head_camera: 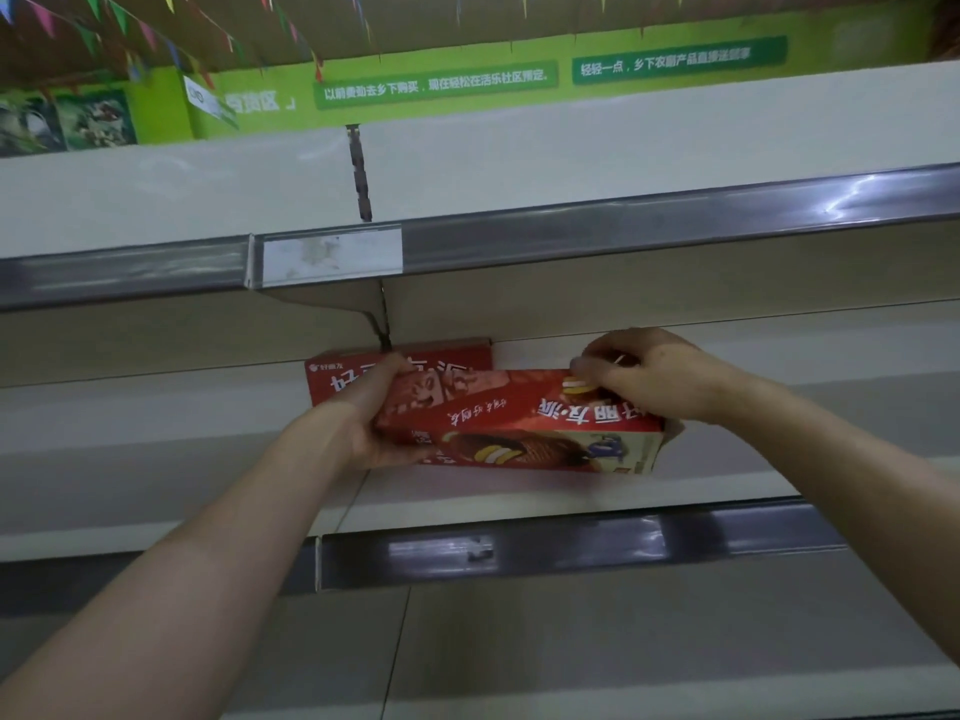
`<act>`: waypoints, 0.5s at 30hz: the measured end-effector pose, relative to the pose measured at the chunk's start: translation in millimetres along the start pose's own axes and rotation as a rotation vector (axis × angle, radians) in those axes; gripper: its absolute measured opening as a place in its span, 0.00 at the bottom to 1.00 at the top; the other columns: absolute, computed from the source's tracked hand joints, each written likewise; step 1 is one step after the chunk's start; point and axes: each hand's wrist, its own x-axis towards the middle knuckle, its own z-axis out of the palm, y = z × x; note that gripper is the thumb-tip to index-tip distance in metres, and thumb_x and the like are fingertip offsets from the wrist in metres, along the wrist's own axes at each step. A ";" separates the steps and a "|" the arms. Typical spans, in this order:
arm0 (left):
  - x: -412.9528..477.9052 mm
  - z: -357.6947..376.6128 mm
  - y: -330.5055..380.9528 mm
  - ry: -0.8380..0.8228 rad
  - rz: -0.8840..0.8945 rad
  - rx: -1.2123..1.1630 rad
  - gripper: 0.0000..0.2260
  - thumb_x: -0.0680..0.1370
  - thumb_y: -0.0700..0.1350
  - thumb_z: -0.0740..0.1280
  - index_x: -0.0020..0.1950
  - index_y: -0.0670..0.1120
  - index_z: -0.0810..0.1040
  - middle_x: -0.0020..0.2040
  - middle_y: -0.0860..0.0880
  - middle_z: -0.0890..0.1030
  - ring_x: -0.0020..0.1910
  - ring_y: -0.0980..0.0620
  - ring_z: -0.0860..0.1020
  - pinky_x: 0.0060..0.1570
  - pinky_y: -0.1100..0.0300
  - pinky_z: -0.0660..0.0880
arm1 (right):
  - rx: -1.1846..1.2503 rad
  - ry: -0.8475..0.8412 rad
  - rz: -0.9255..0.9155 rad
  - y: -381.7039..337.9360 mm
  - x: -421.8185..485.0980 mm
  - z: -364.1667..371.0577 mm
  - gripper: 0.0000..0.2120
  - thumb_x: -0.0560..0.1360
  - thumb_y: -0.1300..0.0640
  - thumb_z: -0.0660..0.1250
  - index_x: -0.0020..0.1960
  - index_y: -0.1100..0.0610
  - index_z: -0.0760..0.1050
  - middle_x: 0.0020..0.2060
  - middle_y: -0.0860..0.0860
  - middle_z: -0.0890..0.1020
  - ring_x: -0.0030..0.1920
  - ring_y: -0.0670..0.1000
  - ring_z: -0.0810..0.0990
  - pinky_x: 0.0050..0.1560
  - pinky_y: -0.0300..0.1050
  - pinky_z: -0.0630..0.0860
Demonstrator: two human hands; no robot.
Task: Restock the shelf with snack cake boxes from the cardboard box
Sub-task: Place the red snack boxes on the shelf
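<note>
A red snack cake box (519,423) lies tilted just above the middle shelf (493,504), its print upside down. My left hand (371,423) grips its left end. My right hand (649,376) holds its top right edge with the fingers curled over. Behind it, at the back of the same shelf, a second red snack cake box (343,379) stands upright, partly hidden by my left hand and the held box. The cardboard box is not in view.
The shelf above (623,220) has a grey price rail with a blank white label (332,257). A metal bracket (382,324) hangs just above the rear box. The lower shelf rail (571,548) runs below my arms. Green wall signs and coloured pennants are overhead.
</note>
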 end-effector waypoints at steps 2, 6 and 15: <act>-2.2 -9.2 -2.1 0.014 0.038 -0.016 0.15 0.74 0.52 0.68 0.51 0.42 0.74 0.42 0.39 0.81 0.43 0.42 0.80 0.33 0.45 0.81 | 0.127 -0.057 0.212 5.7 4.0 -3.0 0.26 0.77 0.35 0.58 0.63 0.54 0.73 0.49 0.51 0.81 0.50 0.52 0.80 0.48 0.48 0.78; -9.0 -27.7 -10.7 -0.090 0.079 0.015 0.13 0.69 0.45 0.65 0.53 0.43 0.76 0.41 0.42 0.83 0.44 0.44 0.80 0.46 0.46 0.78 | 0.136 -0.338 0.400 11.4 -0.7 1.1 0.31 0.76 0.31 0.53 0.58 0.58 0.72 0.50 0.60 0.82 0.42 0.54 0.84 0.40 0.46 0.81; -11.6 -59.0 -29.3 -0.061 0.213 -0.166 0.20 0.66 0.45 0.71 0.57 0.44 0.78 0.47 0.41 0.84 0.50 0.43 0.79 0.54 0.45 0.75 | 0.261 -0.305 0.206 -2.3 9.5 25.9 0.38 0.74 0.49 0.71 0.77 0.49 0.55 0.55 0.55 0.79 0.49 0.53 0.81 0.44 0.44 0.81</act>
